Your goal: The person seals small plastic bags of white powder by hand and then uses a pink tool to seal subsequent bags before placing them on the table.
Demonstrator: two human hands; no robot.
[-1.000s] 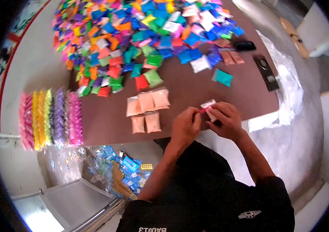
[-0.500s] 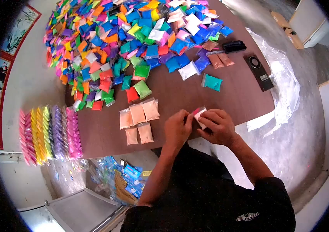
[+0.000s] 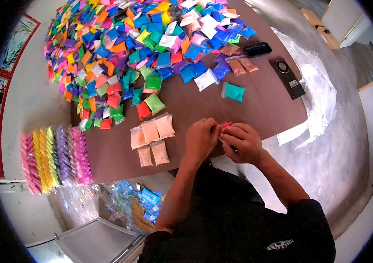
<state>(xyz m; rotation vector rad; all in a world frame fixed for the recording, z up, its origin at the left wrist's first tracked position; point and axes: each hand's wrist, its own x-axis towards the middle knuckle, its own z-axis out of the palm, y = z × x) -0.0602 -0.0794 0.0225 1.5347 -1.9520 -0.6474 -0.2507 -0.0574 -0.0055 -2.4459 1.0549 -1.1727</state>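
Near the front edge of the brown table, my left hand (image 3: 202, 139) and my right hand (image 3: 242, 142) meet around a small packet (image 3: 226, 125) with a bright pink part at its top. Fingers of both hands are pinched on it, and they cover most of it. To the left of my left hand lie several peach packets (image 3: 150, 131) in two rows. A teal packet (image 3: 233, 92) lies alone beyond my hands. Farther off, a white packet (image 3: 205, 80) touches the edge of a large heap of coloured packets (image 3: 121, 48).
A black device with a round dial (image 3: 287, 79) lies at the table's right, near a black bundle (image 3: 258, 49). Clear plastic sheeting (image 3: 313, 87) hangs at the right edge. Twisted coloured packs (image 3: 55, 158) stand at the left end. Blue wrappers (image 3: 149, 199) lie below the table.
The view has shifted slightly. The packet between my hands has turned, so less of its white face shows and my fingers cover more of it.
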